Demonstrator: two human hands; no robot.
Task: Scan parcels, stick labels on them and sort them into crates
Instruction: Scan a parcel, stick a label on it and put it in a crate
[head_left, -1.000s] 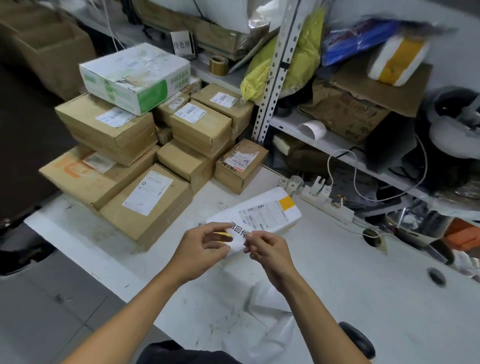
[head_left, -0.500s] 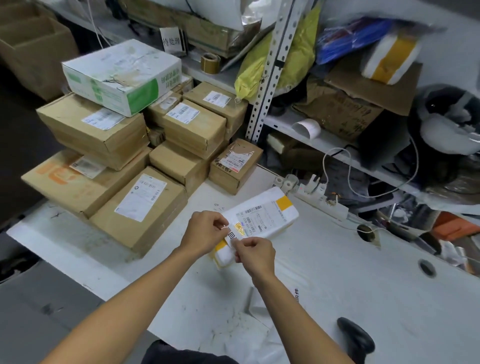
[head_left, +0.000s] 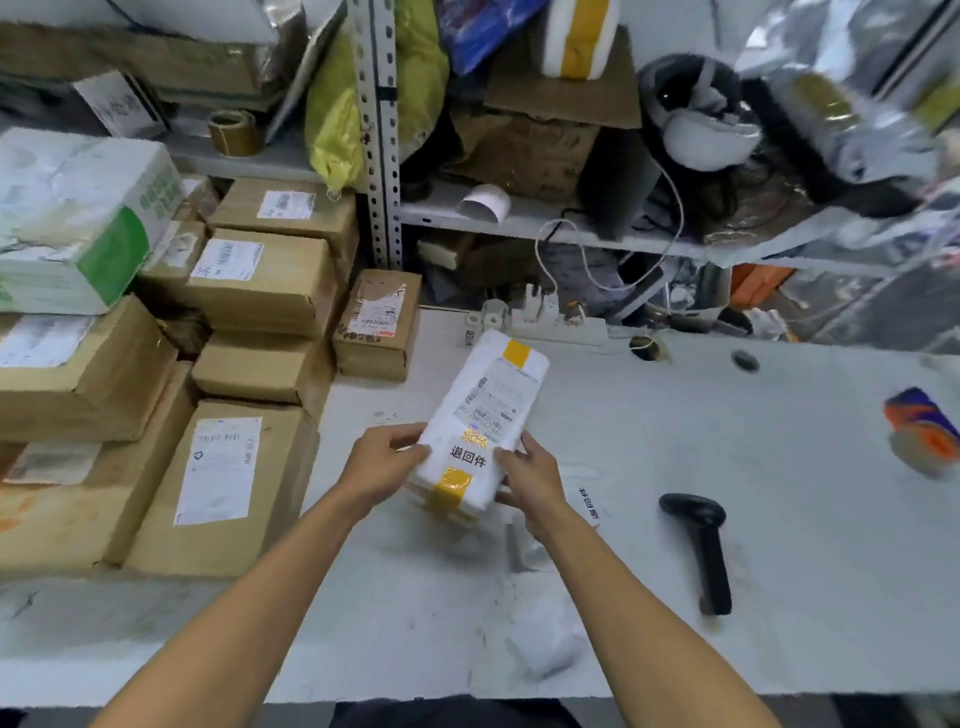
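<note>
A white parcel (head_left: 485, 415) with yellow tape bands and a printed shipping label lies lengthwise over the white table (head_left: 727, 457). A white sticker with black characters (head_left: 467, 456) sits on its near end. My left hand (head_left: 382, 462) grips the parcel's left near edge, thumb on top. My right hand (head_left: 530, 475) holds its right near edge, fingers curled around the side. A black handheld scanner (head_left: 701, 540) lies on the table to the right, apart from both hands.
Stacked cardboard boxes (head_left: 223, 478) with labels crowd the table's left side, a white-and-green box (head_left: 78, 218) on top. A power strip (head_left: 550, 319) lies at the back. Cluttered shelves stand behind. An orange-and-blue tape roll (head_left: 924, 431) sits far right. Loose label backing (head_left: 545, 639) lies near the front.
The sticker, held between both hands before, is now stuck flat on the parcel's near end. Both hands have moved to the parcel's sides. The view has shifted right.
</note>
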